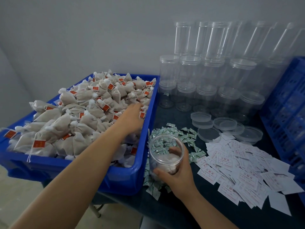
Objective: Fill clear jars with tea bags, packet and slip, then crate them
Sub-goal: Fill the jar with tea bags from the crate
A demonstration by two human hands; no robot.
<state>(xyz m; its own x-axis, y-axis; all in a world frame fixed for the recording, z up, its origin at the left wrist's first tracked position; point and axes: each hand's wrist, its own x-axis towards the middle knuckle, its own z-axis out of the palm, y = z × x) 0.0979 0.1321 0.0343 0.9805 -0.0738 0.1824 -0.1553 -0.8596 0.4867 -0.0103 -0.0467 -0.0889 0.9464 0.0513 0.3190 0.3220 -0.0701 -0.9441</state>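
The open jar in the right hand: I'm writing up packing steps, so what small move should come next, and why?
Probably close the left hand on a tea bag in the blue bin and carry it to the jar. The right hand holds the jar open with only a few bags at its bottom, and the left hand already lies on the tea bags.

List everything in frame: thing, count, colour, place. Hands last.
tea bags: heaped, beige with red tags, in bin
bin: one, blue, left
open jar: one, clear, some bags inside, front centre
packets: many, green-white, around the jar
slips: many, white, right front
loose lids: several, clear, mid-right
empty jars: many, clear, stacked at back
crate: one, blue, far right
table: dark
left hand: reaching into tea bags
right hand: holding open jar
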